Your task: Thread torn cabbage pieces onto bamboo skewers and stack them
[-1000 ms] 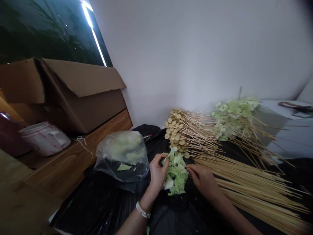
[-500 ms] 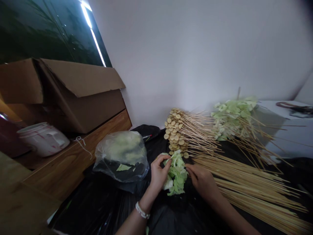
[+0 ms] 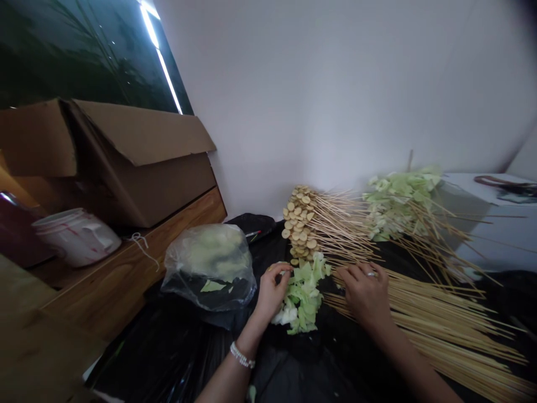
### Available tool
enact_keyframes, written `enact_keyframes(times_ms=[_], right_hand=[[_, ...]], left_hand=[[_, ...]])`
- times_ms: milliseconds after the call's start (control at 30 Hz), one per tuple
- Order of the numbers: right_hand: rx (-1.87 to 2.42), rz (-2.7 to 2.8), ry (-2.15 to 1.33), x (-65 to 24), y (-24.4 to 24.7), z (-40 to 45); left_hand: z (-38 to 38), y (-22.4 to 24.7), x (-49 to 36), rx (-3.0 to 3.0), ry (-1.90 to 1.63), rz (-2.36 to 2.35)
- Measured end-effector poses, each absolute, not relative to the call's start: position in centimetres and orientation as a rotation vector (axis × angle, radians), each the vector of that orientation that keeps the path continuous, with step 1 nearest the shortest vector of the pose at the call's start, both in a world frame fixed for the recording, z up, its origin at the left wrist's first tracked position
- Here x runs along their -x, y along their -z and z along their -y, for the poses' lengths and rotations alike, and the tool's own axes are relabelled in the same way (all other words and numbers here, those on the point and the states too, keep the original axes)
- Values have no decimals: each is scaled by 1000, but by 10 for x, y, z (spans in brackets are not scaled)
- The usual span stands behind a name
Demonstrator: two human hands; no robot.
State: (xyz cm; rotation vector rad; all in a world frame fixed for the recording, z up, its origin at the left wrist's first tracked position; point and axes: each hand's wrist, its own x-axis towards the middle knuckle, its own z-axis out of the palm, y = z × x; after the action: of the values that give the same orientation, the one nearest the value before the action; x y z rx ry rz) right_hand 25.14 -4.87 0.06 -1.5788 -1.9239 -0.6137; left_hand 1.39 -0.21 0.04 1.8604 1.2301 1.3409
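Observation:
My left hand (image 3: pixel 273 288) is closed, thumb and forefinger pinched together at the left edge of a heap of cut cabbage leaves (image 3: pixel 304 294). The bit of leaf between its fingertips is mostly hidden. To the right of the heap, my right hand (image 3: pixel 364 291) curls its fingers down on the bamboo skewers (image 3: pixel 436 319). How many skewers it grips is hidden beneath the fingers. Just behind the cabbage heap are stacked skewers with round pale slices (image 3: pixel 300 224) on their ends, the sticks pointing right.
A clear plastic bag (image 3: pixel 210 266) of cabbage lies left on black plastic sheeting (image 3: pixel 168 347). More cabbage skewers (image 3: pixel 400 196) are piled at the back right, beside a white box (image 3: pixel 499 224). A cardboard box (image 3: pixel 159 184) and a white tub (image 3: pixel 78 238) stand far left.
My right hand has moved right, away from the cabbage edge and onto the skewers. Leaves at the heap's upper right have shifted outward. My left hand stays nearly in place.

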Motion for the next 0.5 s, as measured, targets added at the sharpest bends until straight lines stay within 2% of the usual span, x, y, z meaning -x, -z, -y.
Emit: enact_keyframes(times_ms=[200,500], right_hand=[[1577,1973,639,-247,0,50],[1541,2092,750,-232,5,46]], left_hand=[[3,-2,-11,-2065,-1113,-1106],[8,1,-10,-1953,-929,-1073]])
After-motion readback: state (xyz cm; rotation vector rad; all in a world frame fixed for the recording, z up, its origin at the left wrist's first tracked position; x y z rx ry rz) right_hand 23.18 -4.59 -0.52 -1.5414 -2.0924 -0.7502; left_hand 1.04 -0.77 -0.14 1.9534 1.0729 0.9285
